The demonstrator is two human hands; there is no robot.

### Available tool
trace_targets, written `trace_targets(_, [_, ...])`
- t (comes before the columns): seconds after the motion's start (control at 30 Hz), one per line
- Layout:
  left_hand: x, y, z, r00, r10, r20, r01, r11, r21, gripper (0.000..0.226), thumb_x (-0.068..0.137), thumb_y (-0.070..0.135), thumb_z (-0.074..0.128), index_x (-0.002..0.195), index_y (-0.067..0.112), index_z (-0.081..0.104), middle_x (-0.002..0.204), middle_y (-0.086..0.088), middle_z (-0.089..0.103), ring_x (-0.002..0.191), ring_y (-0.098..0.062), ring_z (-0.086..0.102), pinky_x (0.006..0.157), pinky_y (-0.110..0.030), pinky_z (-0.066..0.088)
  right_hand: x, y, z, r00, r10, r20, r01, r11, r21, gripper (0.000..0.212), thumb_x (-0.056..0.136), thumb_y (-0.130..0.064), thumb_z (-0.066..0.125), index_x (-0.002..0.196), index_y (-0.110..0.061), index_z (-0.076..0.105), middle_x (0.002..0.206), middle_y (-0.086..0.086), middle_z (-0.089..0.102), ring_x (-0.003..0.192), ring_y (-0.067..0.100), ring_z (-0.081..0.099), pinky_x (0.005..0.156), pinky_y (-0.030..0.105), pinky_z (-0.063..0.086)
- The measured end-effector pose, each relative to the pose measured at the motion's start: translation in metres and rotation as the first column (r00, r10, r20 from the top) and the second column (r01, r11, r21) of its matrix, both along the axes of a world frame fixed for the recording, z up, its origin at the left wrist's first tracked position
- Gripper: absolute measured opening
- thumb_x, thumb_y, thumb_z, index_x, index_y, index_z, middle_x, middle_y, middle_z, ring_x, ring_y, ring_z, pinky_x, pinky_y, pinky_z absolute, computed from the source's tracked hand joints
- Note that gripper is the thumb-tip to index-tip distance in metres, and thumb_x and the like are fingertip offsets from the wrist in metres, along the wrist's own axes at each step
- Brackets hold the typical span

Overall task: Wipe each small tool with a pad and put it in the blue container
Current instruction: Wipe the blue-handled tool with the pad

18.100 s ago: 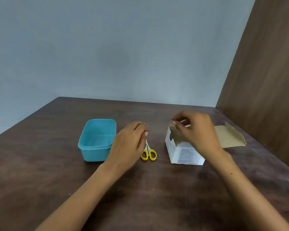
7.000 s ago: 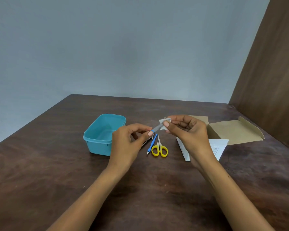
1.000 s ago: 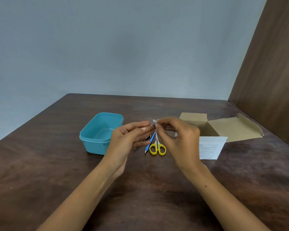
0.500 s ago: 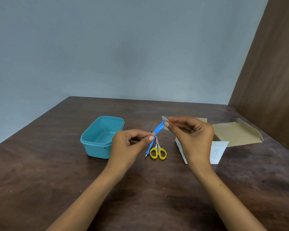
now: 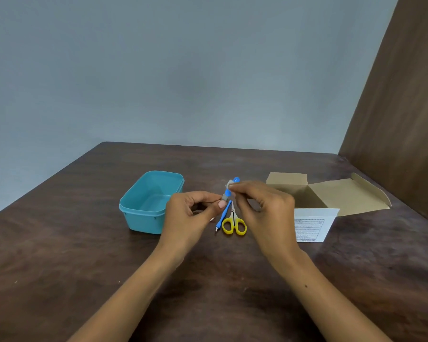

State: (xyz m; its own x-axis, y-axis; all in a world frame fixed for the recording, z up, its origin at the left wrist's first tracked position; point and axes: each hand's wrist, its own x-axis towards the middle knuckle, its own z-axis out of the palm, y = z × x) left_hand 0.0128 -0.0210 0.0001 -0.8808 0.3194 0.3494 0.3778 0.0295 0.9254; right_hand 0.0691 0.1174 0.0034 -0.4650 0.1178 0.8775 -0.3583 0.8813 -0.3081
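The left hand (image 5: 190, 213) is pinching the lower end of a small blue tool (image 5: 229, 191) above the table (image 5: 84, 267), while the right hand (image 5: 262, 208) is pinching a pale pad (image 5: 229, 184) around its upper part, so the wiping looks to be under way. The bin (image 5: 148, 203) is standing just left of the hands and is looking empty as far as its inside shows, so I judge the task to be early. A second blue tool (image 5: 223, 215) and yellow scissors (image 5: 234, 224) are lying side by side below the hands, waiting to be wiped. An open box (image 5: 331, 196) and a printed sheet (image 5: 311, 225) are sitting to the right, clear of the path to the bin; nothing is blocking it.
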Motion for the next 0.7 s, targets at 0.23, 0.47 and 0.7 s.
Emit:
trace_targets(0.23, [0.0, -0.001, 0.0, 1.0, 0.009, -0.021, -0.01, 1.0, -0.005, 0.012, 0.078, 0.013, 0.073, 0.09, 0.014, 0.077, 0.079, 0.001, 0.076, 0.078, -0.011, 0.07, 0.07, -0.021, 0.055, -0.002, -0.003, -0.003, 0.999, 0.021, 0.027, -0.021, 1.0, -0.002, 0.016, 0.078, 0.002, 0.067, 0.089, -0.009, 0.073, 0.093, 0.0, 0.074, 0.085, 0.012, 0.069, 0.072, 0.023, 0.054])
trace_targets(0.47, [0.004, -0.003, 0.007, 0.981, -0.102, 0.167, 0.075, 0.985, 0.158, 0.009, 0.082, 0.007, 0.068, 0.086, 0.008, 0.076, 0.073, -0.005, 0.074, 0.071, -0.012, 0.069, 0.065, -0.016, 0.052, 0.0, -0.01, -0.003, 0.996, 0.084, -0.013, -0.085, 0.995, -0.047, 0.01, 0.079, -0.001, 0.069, 0.086, -0.008, 0.073, 0.089, 0.0, 0.074, 0.084, 0.008, 0.069, 0.07, 0.028, 0.056])
trace_targets(0.7, [0.006, -0.005, 0.013, 0.859, -0.308, 0.409, 0.214, 0.942, 0.26, 0.017, 0.082, 0.01, 0.065, 0.092, -0.001, 0.073, 0.072, -0.005, 0.07, 0.064, -0.01, 0.066, 0.061, -0.019, 0.056, 0.002, -0.009, 0.004, 0.994, 0.05, -0.093, -0.078, 0.944, -0.32, 0.015, 0.078, 0.006, 0.068, 0.085, -0.006, 0.071, 0.083, 0.0, 0.072, 0.077, 0.006, 0.068, 0.07, 0.019, 0.056])
